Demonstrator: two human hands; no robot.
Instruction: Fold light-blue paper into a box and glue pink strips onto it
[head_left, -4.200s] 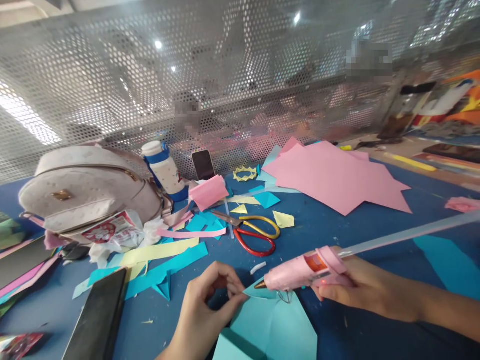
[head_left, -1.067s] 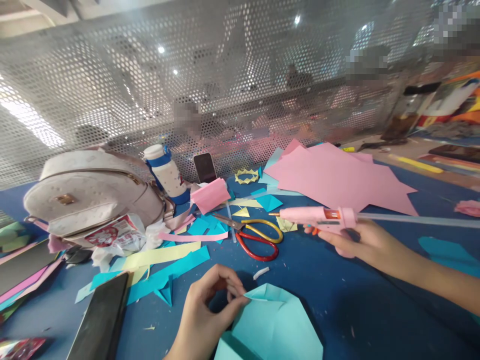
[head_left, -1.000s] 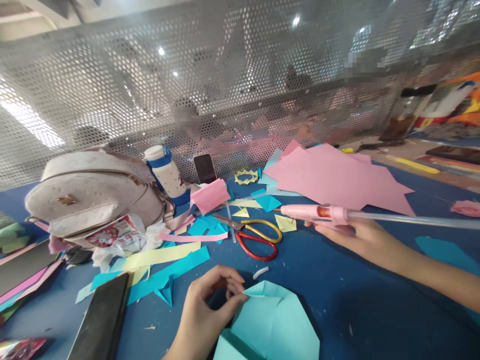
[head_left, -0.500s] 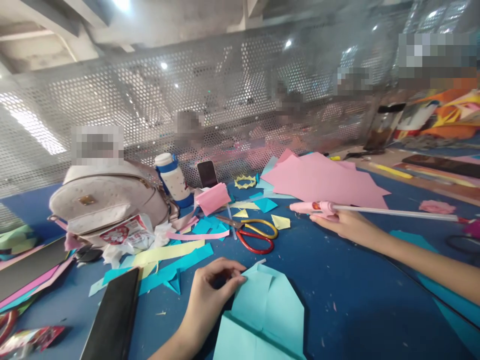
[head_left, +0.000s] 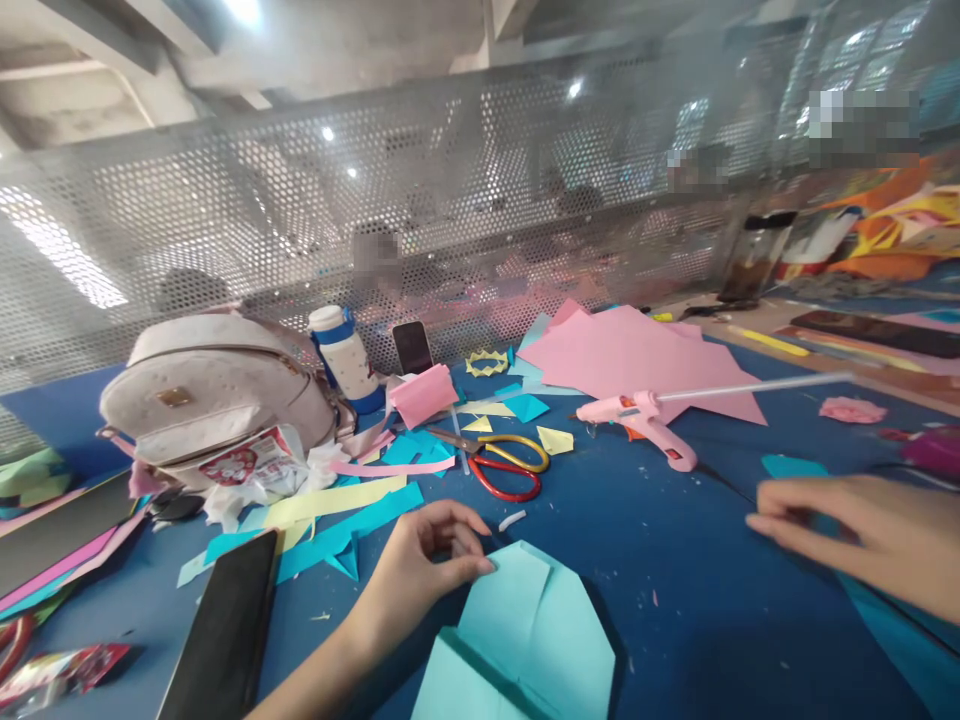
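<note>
My left hand (head_left: 427, 565) pinches the upper left edge of a folded light teal paper (head_left: 536, 630) between thumb and fingers. The lower part of the paper runs out of view at the bottom. At the right, my right hand (head_left: 847, 530) is off the table's tools, fingers loosely apart with nothing in them. A pink hot glue gun (head_left: 645, 425) lies on the blue table, a long glue stick poking out of its back. Between the gun and my left hand rest scissors (head_left: 510, 468) with one red and one yellow handle. A small white strip (head_left: 513, 520) lies just above the folded paper.
Pink paper sheets (head_left: 637, 350) are stacked behind the glue gun. Blue and yellow paper scraps (head_left: 345, 500), a black phone (head_left: 221, 630), a pale backpack (head_left: 217, 390) and a bottle (head_left: 346, 360) stand or lie at left. A perforated metal screen (head_left: 450, 200) borders the back.
My right hand has let go of the glue gun and moved right and toward me. The gun now lies on the table. The folded paper has shifted slightly down, apart from the small white strip.
</note>
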